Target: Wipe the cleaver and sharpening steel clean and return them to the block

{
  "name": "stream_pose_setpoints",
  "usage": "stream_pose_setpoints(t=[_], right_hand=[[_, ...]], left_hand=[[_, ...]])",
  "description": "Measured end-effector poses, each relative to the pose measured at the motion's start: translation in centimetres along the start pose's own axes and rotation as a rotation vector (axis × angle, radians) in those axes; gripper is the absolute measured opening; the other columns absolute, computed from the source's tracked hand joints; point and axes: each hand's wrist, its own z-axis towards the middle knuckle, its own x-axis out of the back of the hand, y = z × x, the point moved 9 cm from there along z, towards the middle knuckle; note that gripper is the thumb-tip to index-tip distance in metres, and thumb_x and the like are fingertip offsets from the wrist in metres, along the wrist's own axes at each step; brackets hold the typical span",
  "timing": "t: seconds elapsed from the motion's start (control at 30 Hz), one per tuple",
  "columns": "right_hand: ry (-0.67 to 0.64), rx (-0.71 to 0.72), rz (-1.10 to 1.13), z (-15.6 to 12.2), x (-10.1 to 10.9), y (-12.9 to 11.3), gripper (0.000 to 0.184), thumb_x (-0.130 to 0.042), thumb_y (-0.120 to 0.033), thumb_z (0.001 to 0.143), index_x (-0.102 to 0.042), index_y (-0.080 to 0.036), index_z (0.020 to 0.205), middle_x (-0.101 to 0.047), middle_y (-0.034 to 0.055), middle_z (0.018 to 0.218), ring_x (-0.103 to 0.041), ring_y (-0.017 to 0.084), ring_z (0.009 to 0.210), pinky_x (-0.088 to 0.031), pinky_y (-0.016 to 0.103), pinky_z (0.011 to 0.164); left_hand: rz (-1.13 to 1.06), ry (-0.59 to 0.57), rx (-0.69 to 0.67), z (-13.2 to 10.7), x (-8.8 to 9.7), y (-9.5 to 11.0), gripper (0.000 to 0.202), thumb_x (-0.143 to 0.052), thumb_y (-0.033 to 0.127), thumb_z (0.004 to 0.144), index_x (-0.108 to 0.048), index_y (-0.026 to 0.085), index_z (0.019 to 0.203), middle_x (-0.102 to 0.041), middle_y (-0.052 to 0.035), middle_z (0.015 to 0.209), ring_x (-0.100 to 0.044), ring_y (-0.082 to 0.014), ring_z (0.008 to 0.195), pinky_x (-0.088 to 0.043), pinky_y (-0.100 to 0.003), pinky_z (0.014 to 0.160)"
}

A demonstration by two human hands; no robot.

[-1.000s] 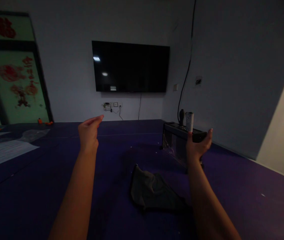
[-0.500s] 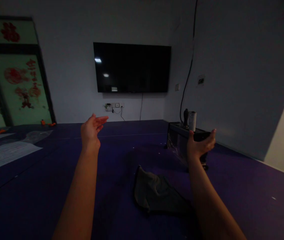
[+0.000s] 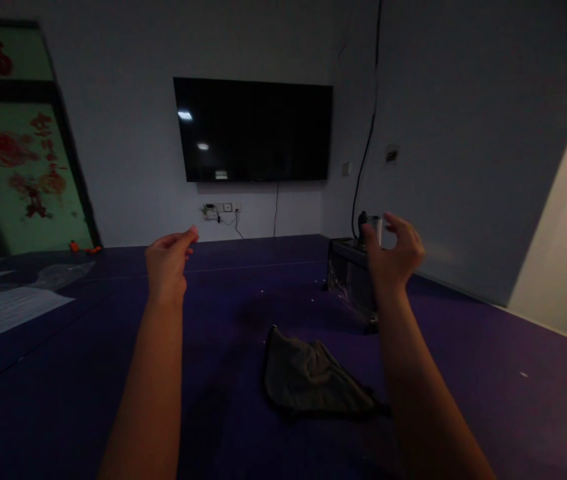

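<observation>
Both my arms reach forward above a dark purple floor mat [image 3: 243, 287]. My left hand [image 3: 167, 263] is raised with loosely curled fingers and holds nothing. My right hand [image 3: 394, 253] is raised too, its fingers spread apart and empty, in front of a low black stand [image 3: 349, 277]. A crumpled dark grey cloth [image 3: 308, 377] lies on the mat between my forearms, touched by neither hand.
A black TV [image 3: 253, 130] hangs on the far wall above sockets [image 3: 218, 211]. A white cylinder [image 3: 374, 227] and a dark object stand on the low stand. Paper sheets [image 3: 8, 310] lie at the left. A glass door with red decorations [image 3: 18, 160] is at far left.
My right hand rose and turned from palm-up to fingers spread forward. My left hand curled its fingers slightly. The view shifted a little.
</observation>
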Motion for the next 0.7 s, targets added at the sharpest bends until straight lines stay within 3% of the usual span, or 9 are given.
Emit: stream_pose_setpoints(t=[0.1,0.17,0.27,0.37,0.47,0.53,0.6,0.7], right_hand=[[-0.237,-0.040,0.183,-0.3,-2.5,-3.2,0.035,-0.053,-0.042,0.077,-0.062,-0.014,0.095,-0.064,0.0069,0.079,-0.059,0.017,0.069,-0.046,0.031,0.067],[-0.494,-0.042,0.244,-2.1,-5.1,-5.7,0.032,-0.056,-0.039,0.075,-0.064,-0.015,0.094,-0.065,0.0057,0.077,-0.059,0.015,0.066,-0.046,0.028,0.062],[-0.957,0.078,0.240,-7.3,-8.9,-9.6,0.031,-0.061,-0.034,0.071,-0.063,-0.021,0.099,-0.067,0.0031,0.080,-0.060,0.016,0.069,-0.045,0.027,0.064],[-1.471,0.270,0.258,-14.3,-10.7,-12.3,0.044,-0.069,-0.027,0.064,-0.060,-0.021,0.107,-0.066,0.0051,0.094,-0.061,0.017,0.080,-0.045,0.025,0.069],[-1.821,0.312,0.154,-19.5,-11.2,-11.7,0.061,-0.077,-0.027,0.049,-0.060,-0.017,0.107,-0.065,0.0074,0.096,-0.060,0.019,0.085,-0.044,0.025,0.071],[-1.946,0.233,0.142,-21.4,-11.4,-10.8,0.066,-0.078,-0.031,0.044,-0.060,-0.019,0.107,-0.066,0.0045,0.089,-0.060,0.018,0.080,-0.044,0.023,0.067],[-2.034,0.099,0.160,-22.4,-11.5,-9.7,0.055,-0.077,-0.029,0.045,-0.065,-0.019,0.098,-0.066,0.0013,0.078,-0.060,0.015,0.072,-0.044,0.020,0.061],[-2.084,-0.036,0.141,-22.5,-11.6,-8.0,0.023,-0.072,-0.024,0.053,-0.067,-0.014,0.073,-0.061,-0.0009,0.059,-0.057,0.012,0.058,-0.042,0.019,0.051]], left_hand=[[-0.023,-0.030,0.011,-0.1,-0.1,0.3,0.021,-0.065,0.033,0.057,-0.059,0.014,0.050,-0.054,0.0012,0.051,-0.042,-0.0050,0.044,-0.029,-0.018,0.041],[-0.049,-0.056,0.029,-0.2,-0.3,0.4,0.021,-0.063,0.033,0.059,-0.060,0.014,0.052,-0.056,0.0000,0.054,-0.043,-0.0050,0.044,-0.030,-0.017,0.041],[-0.076,-0.099,0.053,-0.4,-0.7,0.6,0.017,-0.064,0.031,0.058,-0.063,0.014,0.059,-0.062,-0.0020,0.066,-0.047,-0.0053,0.047,-0.032,-0.018,0.042],[-0.041,-0.082,0.040,-0.5,-0.4,1.2,0.017,-0.069,0.026,0.051,-0.064,0.014,0.062,-0.060,-0.0004,0.062,-0.048,-0.0060,0.049,-0.034,-0.017,0.043],[-0.009,-0.044,0.022,-0.5,0.1,1.7,0.020,-0.073,0.024,0.045,-0.061,0.014,0.057,-0.055,0.0023,0.053,-0.047,-0.0062,0.048,-0.034,-0.017,0.044],[-0.011,-0.052,0.014,-0.6,0.1,2.0,0.021,-0.074,0.025,0.044,-0.060,0.015,0.056,-0.055,0.0026,0.052,-0.046,-0.0062,0.048,-0.034,-0.017,0.044],[-0.018,-0.062,-0.002,-0.7,0.0,2.4,0.022,-0.074,0.026,0.044,-0.059,0.015,0.055,-0.055,0.0027,0.053,-0.046,-0.0061,0.047,-0.033,-0.018,0.043],[-0.035,-0.065,-0.020,-0.9,0.1,2.9,0.024,-0.073,0.028,0.046,-0.053,0.015,0.049,-0.055,0.0028,0.053,-0.044,-0.0054,0.045,-0.033,-0.018,0.043]])
